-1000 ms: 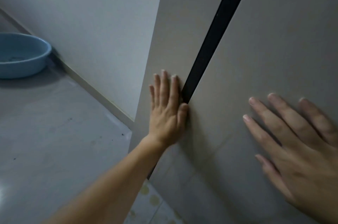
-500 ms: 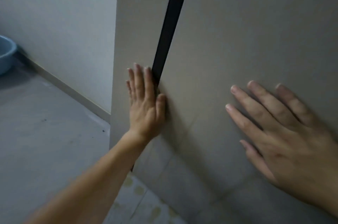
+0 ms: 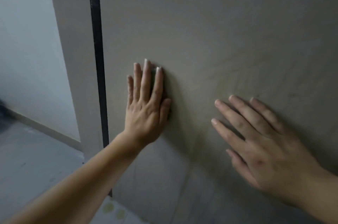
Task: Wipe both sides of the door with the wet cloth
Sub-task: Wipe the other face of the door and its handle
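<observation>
Your left hand (image 3: 146, 112) lies flat on the door (image 3: 210, 31), fingers straight and close together, thumb alongside, nothing held. It sits just right of the black strip (image 3: 97, 59) running down the door's left edge. Your right hand (image 3: 265, 150) also presses flat on the door, fingers spread, nothing held; its wrist is cut off at the frame edge. The two hands are apart. The door face fills most of the view, with faint smears, soft with blur. Left of the strip are a pale jamb (image 3: 73, 59), the wall (image 3: 27, 40) and grey floor (image 3: 33, 159). A dark shape (image 3: 2, 110) at the left edge is cut off; can't tell what it is. Spotted tiles (image 3: 113, 211) show below, blurred.
</observation>
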A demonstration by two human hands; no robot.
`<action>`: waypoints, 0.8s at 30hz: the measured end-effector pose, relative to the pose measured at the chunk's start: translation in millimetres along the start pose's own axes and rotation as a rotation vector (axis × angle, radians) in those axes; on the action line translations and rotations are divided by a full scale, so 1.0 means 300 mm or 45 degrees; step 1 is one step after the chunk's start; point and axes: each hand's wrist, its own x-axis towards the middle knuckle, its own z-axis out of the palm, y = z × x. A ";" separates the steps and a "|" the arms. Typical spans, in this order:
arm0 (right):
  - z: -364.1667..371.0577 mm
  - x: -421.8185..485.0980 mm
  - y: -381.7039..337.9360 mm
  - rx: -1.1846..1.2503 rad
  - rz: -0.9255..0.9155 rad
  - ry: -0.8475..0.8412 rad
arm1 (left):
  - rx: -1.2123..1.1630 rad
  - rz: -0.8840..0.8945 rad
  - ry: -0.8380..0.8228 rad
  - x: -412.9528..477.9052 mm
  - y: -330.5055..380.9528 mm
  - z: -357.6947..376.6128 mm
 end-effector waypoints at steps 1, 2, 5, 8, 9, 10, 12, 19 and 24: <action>-0.006 -0.005 0.014 0.006 0.007 0.010 | -0.019 -0.020 0.020 0.079 0.015 -0.022; -0.014 -0.009 0.028 0.011 0.020 0.023 | -0.031 0.000 0.034 0.150 0.050 -0.037; -0.039 -0.022 0.074 0.016 0.065 0.063 | -0.029 0.229 0.015 0.242 0.210 -0.049; -0.063 -0.048 0.117 0.033 0.097 0.087 | 0.023 0.405 -0.045 0.203 0.298 -0.036; -0.070 -0.055 0.126 0.036 0.095 0.089 | 0.042 0.399 -0.033 0.206 0.288 -0.041; -0.077 -0.060 0.134 0.036 0.090 0.086 | 0.051 0.363 -0.017 0.222 0.268 -0.048; -0.086 -0.067 0.145 0.035 0.077 0.074 | 0.038 0.246 0.011 0.267 0.234 -0.067; -0.081 -0.103 0.170 0.044 0.062 0.069 | 0.023 0.421 0.004 0.376 0.473 -0.070; -0.071 -0.093 0.147 0.027 0.066 0.088 | 0.028 0.251 0.039 0.326 0.272 -0.091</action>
